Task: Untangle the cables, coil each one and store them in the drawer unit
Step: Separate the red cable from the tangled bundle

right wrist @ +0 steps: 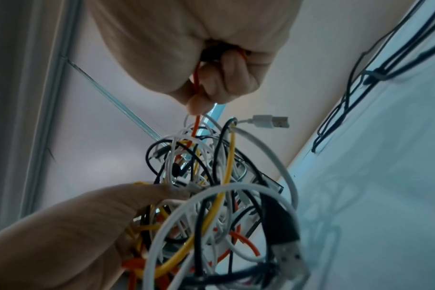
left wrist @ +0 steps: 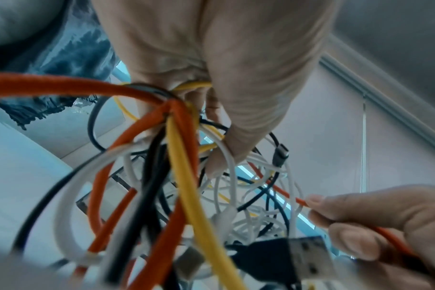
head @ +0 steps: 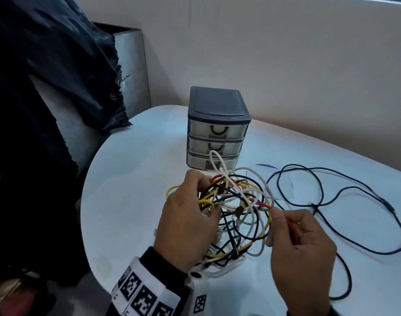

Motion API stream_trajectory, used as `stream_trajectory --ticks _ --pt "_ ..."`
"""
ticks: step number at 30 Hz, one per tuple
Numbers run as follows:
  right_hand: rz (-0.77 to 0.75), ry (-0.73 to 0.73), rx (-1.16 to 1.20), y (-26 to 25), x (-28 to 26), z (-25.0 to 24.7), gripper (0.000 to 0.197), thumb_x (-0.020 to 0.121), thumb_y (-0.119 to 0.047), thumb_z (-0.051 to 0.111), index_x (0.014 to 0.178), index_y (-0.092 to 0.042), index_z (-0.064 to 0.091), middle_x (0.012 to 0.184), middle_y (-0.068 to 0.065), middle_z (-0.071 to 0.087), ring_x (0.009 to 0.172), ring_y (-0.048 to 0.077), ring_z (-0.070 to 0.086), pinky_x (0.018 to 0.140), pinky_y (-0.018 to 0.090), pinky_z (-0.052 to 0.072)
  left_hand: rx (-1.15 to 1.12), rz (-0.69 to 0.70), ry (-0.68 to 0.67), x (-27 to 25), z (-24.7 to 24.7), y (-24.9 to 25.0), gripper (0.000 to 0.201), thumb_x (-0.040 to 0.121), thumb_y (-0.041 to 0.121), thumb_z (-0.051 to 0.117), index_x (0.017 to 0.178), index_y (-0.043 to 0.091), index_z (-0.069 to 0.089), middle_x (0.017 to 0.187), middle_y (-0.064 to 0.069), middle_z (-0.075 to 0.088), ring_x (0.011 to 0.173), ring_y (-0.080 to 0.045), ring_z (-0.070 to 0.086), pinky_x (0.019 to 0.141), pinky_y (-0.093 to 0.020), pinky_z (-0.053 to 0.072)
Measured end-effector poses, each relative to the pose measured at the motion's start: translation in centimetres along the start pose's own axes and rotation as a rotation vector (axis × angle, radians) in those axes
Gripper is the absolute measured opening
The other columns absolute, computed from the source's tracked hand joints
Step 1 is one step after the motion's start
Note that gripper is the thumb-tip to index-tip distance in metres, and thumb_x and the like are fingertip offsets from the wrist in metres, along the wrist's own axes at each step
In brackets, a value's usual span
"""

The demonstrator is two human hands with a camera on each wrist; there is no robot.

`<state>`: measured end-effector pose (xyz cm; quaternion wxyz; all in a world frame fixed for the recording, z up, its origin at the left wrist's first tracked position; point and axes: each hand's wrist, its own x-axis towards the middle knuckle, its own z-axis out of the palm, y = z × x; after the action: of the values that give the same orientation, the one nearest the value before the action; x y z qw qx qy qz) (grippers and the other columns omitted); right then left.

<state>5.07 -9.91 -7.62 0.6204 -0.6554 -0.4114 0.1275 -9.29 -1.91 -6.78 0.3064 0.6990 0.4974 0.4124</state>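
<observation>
A tangle of white, black, yellow and red cables [head: 238, 210] hangs just above the white table [head: 131, 179]. My left hand [head: 190, 222] grips the tangle's left side, its fingers curled through several strands [left wrist: 176, 125]. My right hand [head: 302, 247] pinches the red cable [head: 261, 203] at the tangle's right edge; the pinch on the red cable [right wrist: 196, 125] shows in the right wrist view, and the red cable [left wrist: 281, 191] runs taut to those fingers. A grey drawer unit [head: 217, 128] with three shut drawers stands behind the tangle.
A long dark cable [head: 331, 201] lies loose in wide loops on the table's right side, apart from the tangle. A dark cloth [head: 47, 87] hangs at the left beside a grey box [head: 132, 65]. A wall rises behind the table.
</observation>
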Motion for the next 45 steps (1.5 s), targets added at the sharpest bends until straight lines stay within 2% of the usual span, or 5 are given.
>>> stream_trajectory --ticks 22,27,31,38,45 --pt "-0.016 -0.446 -0.226 -1.8 1.8 -1.2 0.029 0.091 -0.009 0.065 0.082 -0.036 0.073 0.074 -0.021 0.069 0.055 0.0 0.055 0.052 0.007 0.037 -0.012 0.107 -0.1 0.5 0.2 -1.6 0.049 0.075 0.0 0.069 0.113 0.031 0.072 0.121 0.021 0.057 0.111 0.002 0.055 0.096 -0.027 0.05" --pt "-0.382 -0.262 -0.548 -7.8 2.4 -2.5 0.009 0.091 -0.039 0.062 0.097 -0.04 0.069 0.089 -0.029 0.063 0.088 -0.005 0.056 0.071 0.016 0.042 0.014 0.193 -0.098 0.0 -0.5 -1.0 0.055 0.072 -0.005 0.068 0.116 0.028 0.064 0.117 0.018 0.058 0.1 0.003 0.053 0.087 -0.015 0.047" --pt "-0.624 -0.494 -0.634 -10.9 3.7 1.0 0.023 0.091 -0.038 0.056 0.106 -0.03 0.071 0.106 -0.018 0.069 0.101 0.006 0.059 0.09 0.026 0.043 0.054 0.284 -0.12 -0.2 0.0 -0.4 0.069 0.067 -0.006 0.066 0.124 0.031 0.055 0.132 0.021 0.05 0.105 -0.006 0.057 0.083 -0.02 0.049" --pt "-0.443 -0.653 -1.099 -11.5 7.0 2.2 0.038 0.091 -0.062 0.046 0.109 -0.036 0.067 0.098 -0.014 0.071 0.095 0.012 0.064 0.086 0.033 0.044 0.084 0.295 -0.11 -0.1 -0.9 -0.1 0.097 0.06 -0.014 0.061 0.144 0.027 0.035 0.148 0.02 0.026 0.1 -0.015 0.059 0.065 -0.035 0.056" --pt "-0.255 -0.462 -0.661 -7.5 8.0 2.7 0.018 0.1 -0.03 0.045 0.084 -0.023 0.051 0.075 -0.001 0.066 0.072 0.023 0.063 0.068 0.041 0.052 0.008 0.345 0.014 0.1 -2.2 -0.5 0.054 0.071 0.028 0.071 0.124 0.031 0.058 0.138 0.016 0.046 0.129 -0.004 0.044 0.099 -0.007 0.034"
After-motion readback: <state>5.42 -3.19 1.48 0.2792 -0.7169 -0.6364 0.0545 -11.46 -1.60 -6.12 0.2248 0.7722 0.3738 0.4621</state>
